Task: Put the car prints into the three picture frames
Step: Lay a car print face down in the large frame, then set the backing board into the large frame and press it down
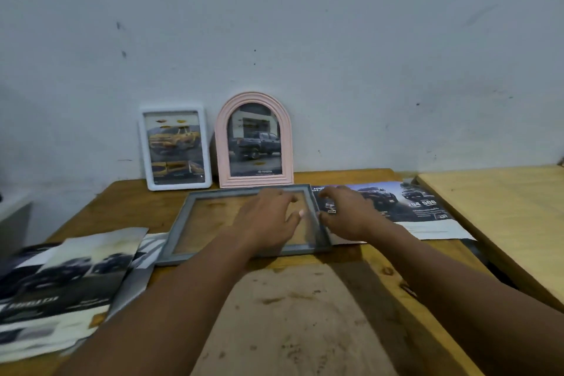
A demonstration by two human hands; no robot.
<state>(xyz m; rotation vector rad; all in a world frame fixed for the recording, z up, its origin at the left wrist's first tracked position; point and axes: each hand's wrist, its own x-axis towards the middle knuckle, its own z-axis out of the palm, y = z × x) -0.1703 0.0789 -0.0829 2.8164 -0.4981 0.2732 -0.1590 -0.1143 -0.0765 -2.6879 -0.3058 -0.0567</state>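
A grey rectangular picture frame (183, 220) lies flat on the wooden table, with the table showing through it. My left hand (265, 220) hovers over its right half, fingers loosely curled. My right hand (348, 214) is at the frame's right edge, fingers curled at the rim; whether it grips is unclear. A white frame (175, 148) with a yellow truck print and a pink arched frame (254, 140) with a dark truck print lean upright against the wall. A dark car print (406, 204) lies to the right of the grey frame.
Several loose car brochure sheets (61, 281) lie at the front left of the wooden table (293, 314). A lighter wooden board (503, 217) adjoins on the right. The grey wall stands right behind the frames.
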